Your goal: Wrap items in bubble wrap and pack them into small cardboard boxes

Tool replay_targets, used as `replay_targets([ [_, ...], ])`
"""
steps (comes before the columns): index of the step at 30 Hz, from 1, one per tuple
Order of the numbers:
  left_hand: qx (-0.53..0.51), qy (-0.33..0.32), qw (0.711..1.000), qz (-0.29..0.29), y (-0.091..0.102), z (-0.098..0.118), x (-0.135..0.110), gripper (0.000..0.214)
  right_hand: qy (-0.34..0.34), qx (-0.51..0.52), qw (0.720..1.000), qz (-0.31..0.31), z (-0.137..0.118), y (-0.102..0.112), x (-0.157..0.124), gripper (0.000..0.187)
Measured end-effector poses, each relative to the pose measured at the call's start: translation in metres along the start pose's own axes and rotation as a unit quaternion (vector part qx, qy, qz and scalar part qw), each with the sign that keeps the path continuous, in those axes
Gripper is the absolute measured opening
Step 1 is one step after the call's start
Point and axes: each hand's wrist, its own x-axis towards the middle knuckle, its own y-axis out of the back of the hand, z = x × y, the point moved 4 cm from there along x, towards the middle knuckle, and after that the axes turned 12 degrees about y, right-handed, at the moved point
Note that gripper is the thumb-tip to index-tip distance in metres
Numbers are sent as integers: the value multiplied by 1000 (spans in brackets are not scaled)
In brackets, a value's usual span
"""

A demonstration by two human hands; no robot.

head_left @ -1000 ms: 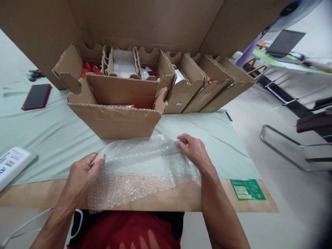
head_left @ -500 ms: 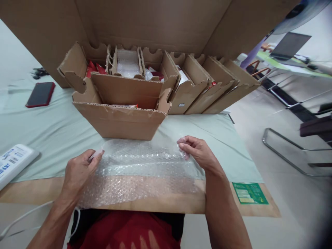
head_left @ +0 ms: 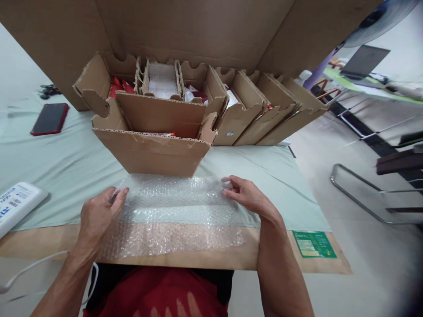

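Note:
A clear sheet of bubble wrap (head_left: 178, 215) lies spread across the front of the table, partly over the cloth and partly over the bare wooden edge. My left hand (head_left: 101, 215) pinches its left side between thumb and fingers. At the upper right corner my right hand (head_left: 247, 193) has thumb and fingertips on the film, seemingly pinching it. Just beyond the sheet's far edge stands an open cardboard box (head_left: 161, 154), with some packets showing low inside it.
Several open cardboard bins (head_left: 241, 119) stand in a row behind, backed by a tall cardboard panel (head_left: 198, 31). On the left are a phone (head_left: 49, 119) and a white device (head_left: 20, 207) with a label. A green card (head_left: 315, 244) lies at the right front edge. A white cable (head_left: 36, 268) hangs at lower left.
The far edge of the bubble wrap now lies flatter and straighter near the box. Both hands have shifted only slightly, still at the sheet's two sides.

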Motion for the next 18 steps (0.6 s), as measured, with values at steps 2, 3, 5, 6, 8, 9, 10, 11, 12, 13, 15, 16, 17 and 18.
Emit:
replay_targets([
  [2,8,-1,1000,-2,0,0,-1,42,-4,-9,1000,22,3,4,0,32],
  [3,13,-4,1000,-2,0,0,-2,41,-10,-17,999,43,4,6,0,29],
  [5,20,-10,1000,-3,0,1,-3,40,-23,-32,996,83,5,9,0,25],
  [6,23,-13,1000,-4,0,2,-3,39,-29,-31,994,97,4,10,0,24],
  [8,27,-13,1000,-3,1,3,-3,38,-36,14,994,106,0,10,-1,23],
  [9,30,-9,999,-2,1,3,-3,38,-39,58,992,102,-4,10,-1,25],
  [10,34,-4,999,-3,2,3,-2,38,-39,108,989,97,-7,9,-2,29],
  [11,37,0,999,-5,2,3,-2,38,-38,151,983,94,-10,8,-3,32],
  [12,39,2,999,-8,2,3,-1,38,-36,180,978,95,-12,7,-3,36],
  [13,40,2,999,-11,2,2,-1,37,-32,187,976,105,-13,7,-3,37],
  [15,42,-2,999,-11,2,1,0,37,-22,131,980,149,-12,8,-2,35],
  [16,41,-7,999,-11,2,0,1,38,-16,79,981,179,-11,9,-2,32],
  [17,36,-10,999,-9,1,0,0,38,-6,24,978,208,-11,9,-1,29],
  [18,25,-15,1000,-1,1,-1,0,36,9,-24,972,232,-12,8,0,26],
])
